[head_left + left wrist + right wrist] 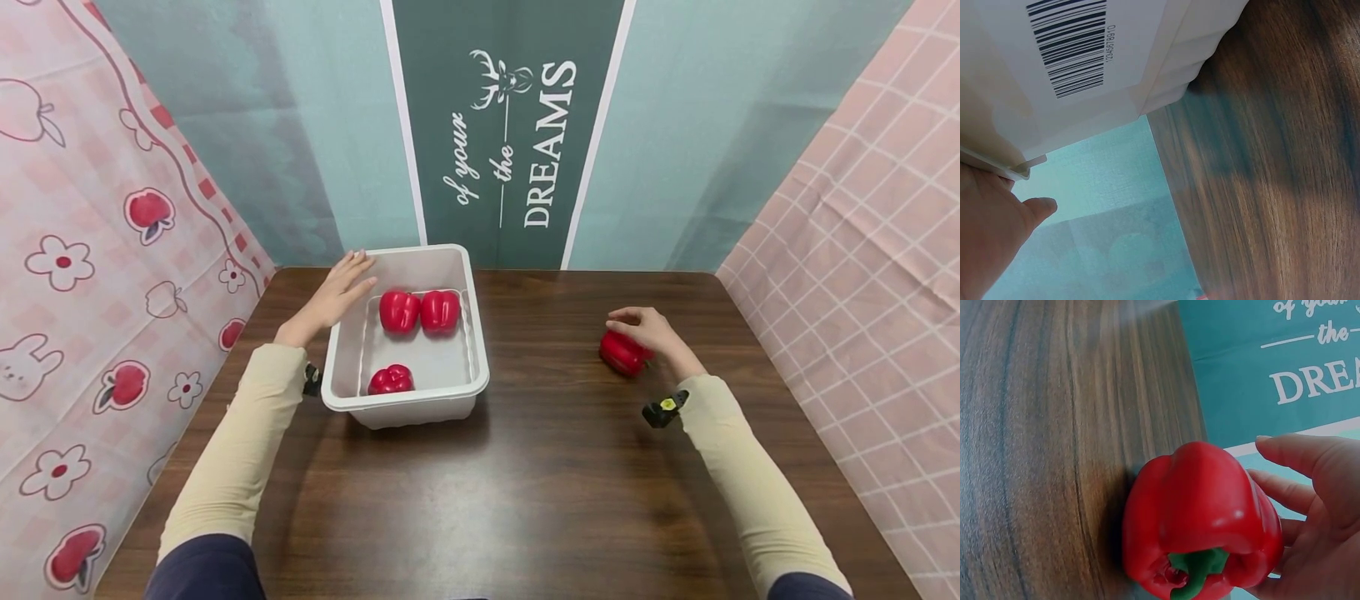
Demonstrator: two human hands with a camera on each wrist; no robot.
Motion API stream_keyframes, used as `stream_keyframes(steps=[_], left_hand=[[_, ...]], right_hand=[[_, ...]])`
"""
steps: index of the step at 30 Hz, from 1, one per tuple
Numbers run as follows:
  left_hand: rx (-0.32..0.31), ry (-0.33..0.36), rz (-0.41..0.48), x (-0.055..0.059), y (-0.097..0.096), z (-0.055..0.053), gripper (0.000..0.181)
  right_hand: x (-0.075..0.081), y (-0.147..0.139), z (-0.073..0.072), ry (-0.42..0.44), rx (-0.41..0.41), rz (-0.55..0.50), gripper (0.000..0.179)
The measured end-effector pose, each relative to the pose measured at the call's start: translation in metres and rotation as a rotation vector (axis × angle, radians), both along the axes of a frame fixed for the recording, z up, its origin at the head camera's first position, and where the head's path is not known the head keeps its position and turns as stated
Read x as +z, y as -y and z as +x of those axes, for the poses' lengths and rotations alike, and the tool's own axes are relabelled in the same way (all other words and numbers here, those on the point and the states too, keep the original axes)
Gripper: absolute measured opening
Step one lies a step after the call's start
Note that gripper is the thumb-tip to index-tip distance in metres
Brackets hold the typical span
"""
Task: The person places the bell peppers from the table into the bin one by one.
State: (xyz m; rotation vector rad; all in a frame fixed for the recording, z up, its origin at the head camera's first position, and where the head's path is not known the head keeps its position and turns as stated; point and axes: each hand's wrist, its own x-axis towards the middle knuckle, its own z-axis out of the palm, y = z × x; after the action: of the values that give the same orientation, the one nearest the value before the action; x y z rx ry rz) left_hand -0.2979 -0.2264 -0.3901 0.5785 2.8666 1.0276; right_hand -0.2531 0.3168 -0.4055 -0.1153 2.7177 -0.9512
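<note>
A light grey plastic bin [420, 402] stands left of centre on the table, with three red bell peppers inside: one at the back left [399, 312], one beside it [439, 312] and one near the front wall [391, 380]. My left hand [330, 298] rests at the bin's left rim, its fingers extended. Out to the right, another red bell pepper [623, 353] lies on the table; its green stem [1197, 573] shows in the right wrist view. Right over this pepper is my right hand [651, 330], with thumb and fingers apart along one side of it.
The brown wooden table [540, 483] reaches back to a teal cloth backdrop [675, 150] with white lettering. Patterned cloth hangs at the left [90, 275], and pink checked cloth [862, 250] borders the right side. A barcode label [1072, 50] is on the bin's outer wall.
</note>
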Motion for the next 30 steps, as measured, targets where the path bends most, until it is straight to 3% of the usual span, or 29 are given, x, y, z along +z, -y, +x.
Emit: stream_keyframes(steps=[15,20,30], left_hand=[[-0.003,-0.006,0.006,0.0,0.001,-0.001,0.059],[-0.006,-0.015,0.009,0.0,0.001,-0.001,0.059],[-0.002,-0.002,0.004,0.0,-0.001,0.0,0.059]], right_hand=[[-0.008,-0.012,0.001,0.016,0.037,0.018,0.07],[-0.01,-0.013,0.001,0.089,0.0,0.034,0.066],[-0.004,-0.013,0.004,0.134,0.003,0.077,0.066]])
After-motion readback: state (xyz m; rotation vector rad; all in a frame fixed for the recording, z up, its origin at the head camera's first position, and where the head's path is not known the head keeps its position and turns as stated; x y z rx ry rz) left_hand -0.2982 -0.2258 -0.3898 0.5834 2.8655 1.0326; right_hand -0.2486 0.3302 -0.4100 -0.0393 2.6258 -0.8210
